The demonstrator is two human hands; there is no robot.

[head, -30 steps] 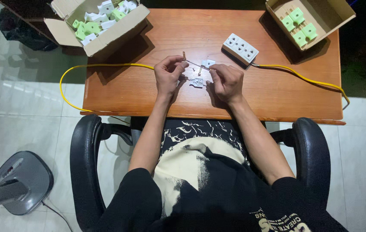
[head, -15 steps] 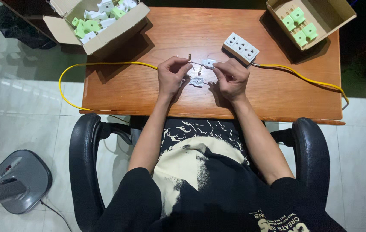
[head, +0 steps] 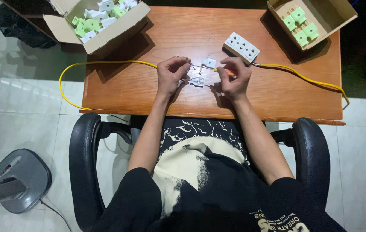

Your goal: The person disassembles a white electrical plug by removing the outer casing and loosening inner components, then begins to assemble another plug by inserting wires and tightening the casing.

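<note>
- Hands meet at the middle of the wooden desk (head: 148,92), just in front of the white extension socket (head: 241,47), which I take as the landmark.
- The left hand (head: 172,76) is closed in a pinch on a thin wire end or a small pin; it is too small to tell which. This hand is left of the socket and nearer to the person.
- The right hand (head: 233,79) is closed around a small tool with an orange handle (head: 230,73), probably a screwdriver, just below the socket.
- Between the two hands lies the small white plug part (head: 197,81), open on the desk, and a second white piece (head: 209,62) lies beside it, closer to the socket.
- The yellow cable (head: 105,62) runs from the left hand away to the left and loops over the desk edge; another yellow length (head: 303,78) leaves the socket to the right.
- Far left of the socket stands a cardboard box with white and green parts (head: 99,21); right of it, a second box with green parts (head: 303,21).
- Risk, in my judgement: the plug part is not held down, so a push from the tool can slide it. A tiny screw can then roll off the desk, or the wire can slip out of its clamp.
</note>
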